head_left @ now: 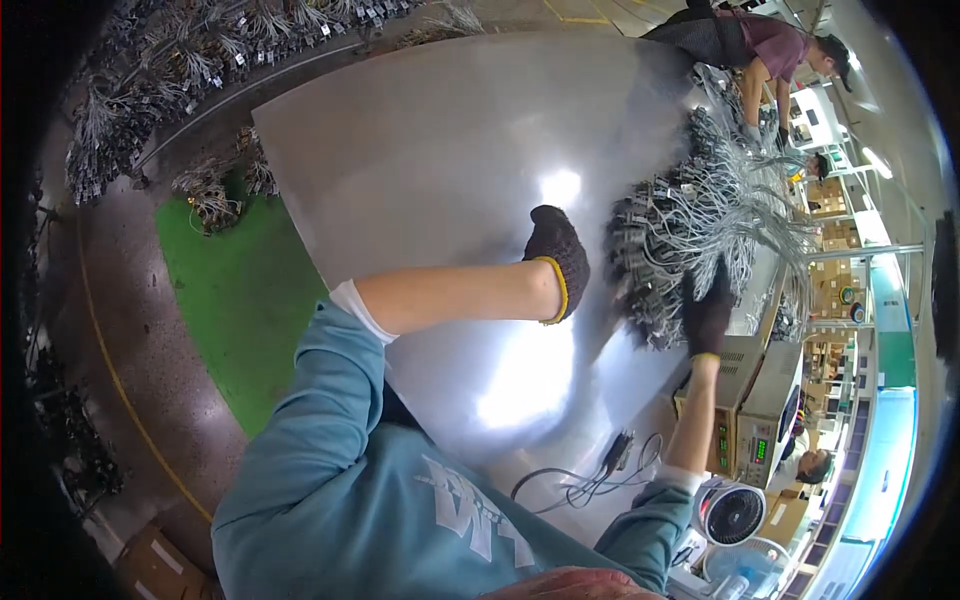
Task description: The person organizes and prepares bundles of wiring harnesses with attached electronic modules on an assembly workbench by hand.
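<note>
My left hand (558,262), in a dark knit glove with a yellow cuff, is over the bare metal table (430,160). Its fingers are bent and drawn together, and nothing shows in them. To the right, a large heap of grey cables with dark connectors (690,215) covers that side of the table. At the heap's near edge is my right hand (708,310), gloved the same way. Its fingers are stretched out and apart over the cables, with no cable visibly gripped. Part of the right fingertips blends into the dark connectors.
Near my right forearm stand bench instruments with green displays (755,450), a small fan (733,513) and a loose black cord (590,485). A co-worker (775,50) bends over the heap's far end. More cable bundles (210,60) hang at far left, above a green floor patch (225,300).
</note>
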A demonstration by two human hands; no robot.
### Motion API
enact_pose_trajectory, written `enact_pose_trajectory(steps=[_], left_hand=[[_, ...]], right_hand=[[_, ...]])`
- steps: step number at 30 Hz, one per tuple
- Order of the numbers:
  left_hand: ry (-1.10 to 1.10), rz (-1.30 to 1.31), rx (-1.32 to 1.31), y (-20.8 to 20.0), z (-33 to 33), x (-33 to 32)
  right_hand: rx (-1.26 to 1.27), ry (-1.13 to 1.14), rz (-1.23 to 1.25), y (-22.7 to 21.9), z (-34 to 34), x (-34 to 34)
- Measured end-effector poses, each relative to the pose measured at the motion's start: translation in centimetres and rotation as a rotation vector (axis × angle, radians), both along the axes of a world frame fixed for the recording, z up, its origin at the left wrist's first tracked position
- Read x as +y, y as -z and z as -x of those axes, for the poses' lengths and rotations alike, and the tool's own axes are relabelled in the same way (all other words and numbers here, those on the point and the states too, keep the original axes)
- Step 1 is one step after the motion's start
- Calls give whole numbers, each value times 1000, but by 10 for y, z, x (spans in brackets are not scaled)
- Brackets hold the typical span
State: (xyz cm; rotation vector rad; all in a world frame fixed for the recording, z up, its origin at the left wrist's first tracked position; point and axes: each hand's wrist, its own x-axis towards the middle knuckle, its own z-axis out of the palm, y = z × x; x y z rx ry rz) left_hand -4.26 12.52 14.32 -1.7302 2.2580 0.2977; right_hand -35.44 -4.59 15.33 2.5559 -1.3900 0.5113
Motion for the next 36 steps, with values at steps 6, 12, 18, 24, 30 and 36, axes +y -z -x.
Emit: enact_pose_trajectory(steps=[6,12,18,24,30,36], left_hand=[[25,120,38,15,10,-2],[29,131,44,61,2,-9],[116,127,21,42,-1,-11],[174,205,56,58,-11,-10],[231,204,-4,64,-16,-13],[436,546,66,104,4,-60]], right_hand=[[339,-149,165,63,-51,82],[201,-188,224,71,-58,52],[235,4,246,90,-49,-11],[139,91,128,116,-52,-10],[29,30,228,126,-80,27],[-186,-92,-72,151,-90,67]])
